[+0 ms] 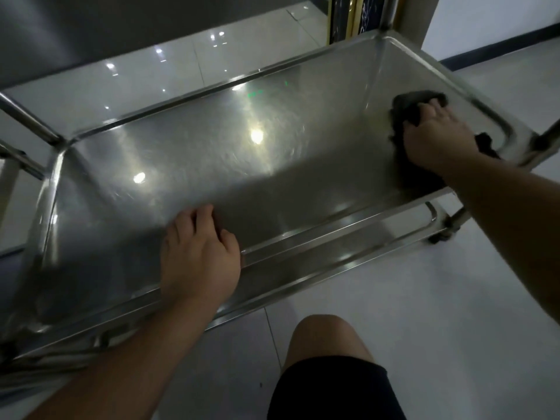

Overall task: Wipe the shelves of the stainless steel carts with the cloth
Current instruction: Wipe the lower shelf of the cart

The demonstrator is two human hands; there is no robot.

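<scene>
The top shelf [197, 153] of a stainless steel cart fills the middle of the view, shiny with light reflections and a raised rim. My right hand [436, 137] grips a dark cloth [406, 104] and presses it on the shelf at its right end, near the rim. My left hand [200, 256] grips the shelf's near rim [303, 247], fingers curled over the edge onto the shelf surface. Part of the cloth is hidden under my right hand.
A lower shelf [378, 234] shows below the near rim. The cart's posts [27, 119] stand at the left and one [391, 10] at the far right corner. Pale tiled floor [409, 298] lies to the right, a white wall with dark skirting beyond. My knee [324, 341] is close to the cart.
</scene>
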